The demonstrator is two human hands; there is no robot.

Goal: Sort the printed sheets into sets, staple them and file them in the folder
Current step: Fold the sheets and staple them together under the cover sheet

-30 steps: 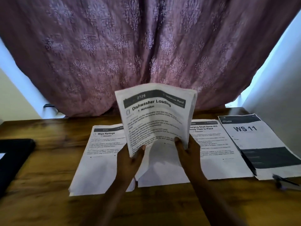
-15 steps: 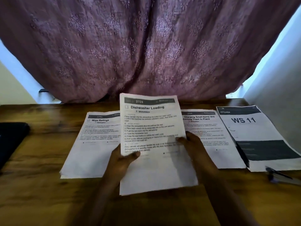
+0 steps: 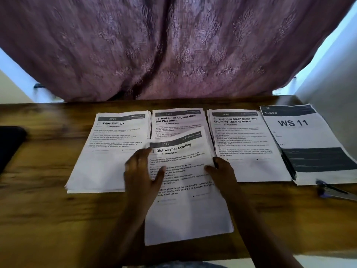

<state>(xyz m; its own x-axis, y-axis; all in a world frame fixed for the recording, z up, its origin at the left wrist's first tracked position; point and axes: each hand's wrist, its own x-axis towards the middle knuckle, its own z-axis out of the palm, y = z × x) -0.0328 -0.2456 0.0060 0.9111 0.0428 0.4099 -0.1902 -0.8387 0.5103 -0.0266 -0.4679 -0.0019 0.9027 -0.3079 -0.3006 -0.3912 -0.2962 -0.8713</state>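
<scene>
The "Dishwasher Loading" sheets (image 3: pixel 185 200) lie flat on the wooden table (image 3: pixel 48 209) right in front of me, overlapping the lower part of the "Bed Linen Organization" pile (image 3: pixel 177 120). My left hand (image 3: pixel 143 171) rests on their left edge with fingers straight and spread. My right hand (image 3: pixel 222 171) pinches their right edge, thumb on top. In a row behind lie the "Wipe Railings" pile (image 3: pixel 114 144), the "Charging Small Items" pile (image 3: pixel 243 142) and the thick "WS 11" pile (image 3: pixel 301 136).
A stapler (image 3: pixel 336 191) lies at the right, just in front of the WS 11 pile. A dark flat object (image 3: pixel 9 144) sits at the left edge of the table. A purple curtain (image 3: pixel 173 45) hangs behind the table.
The Dishwasher Loading sheets came down from upright in both hands to flat on the table. My left hand released its grip and now lies flat on them.
</scene>
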